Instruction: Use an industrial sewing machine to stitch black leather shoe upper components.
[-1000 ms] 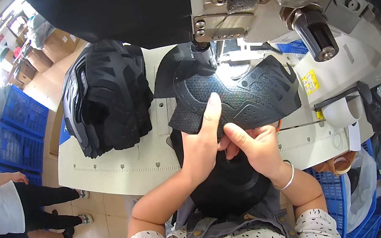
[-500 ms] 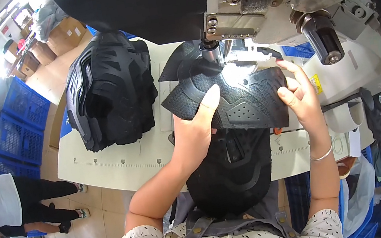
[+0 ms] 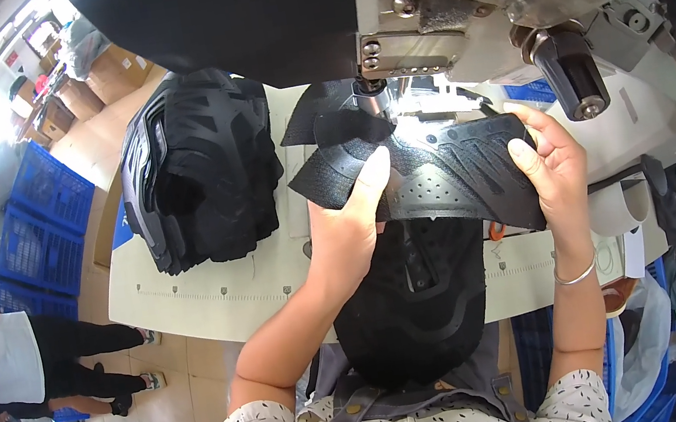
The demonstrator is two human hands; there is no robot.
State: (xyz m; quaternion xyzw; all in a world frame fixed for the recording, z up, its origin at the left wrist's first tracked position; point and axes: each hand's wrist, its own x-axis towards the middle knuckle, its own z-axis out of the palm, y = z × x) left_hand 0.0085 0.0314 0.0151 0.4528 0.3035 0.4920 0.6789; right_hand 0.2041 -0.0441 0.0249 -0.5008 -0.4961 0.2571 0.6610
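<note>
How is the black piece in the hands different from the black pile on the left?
The held piece looks like one thin sheet, but the pile is many layers thick. The left hand and right hand pinch the held piece, while neither touches the pile, which rests on the table. The held piece reaches under the sewing machine; the pile sits beside it. Both are black with raised patterns.
</note>
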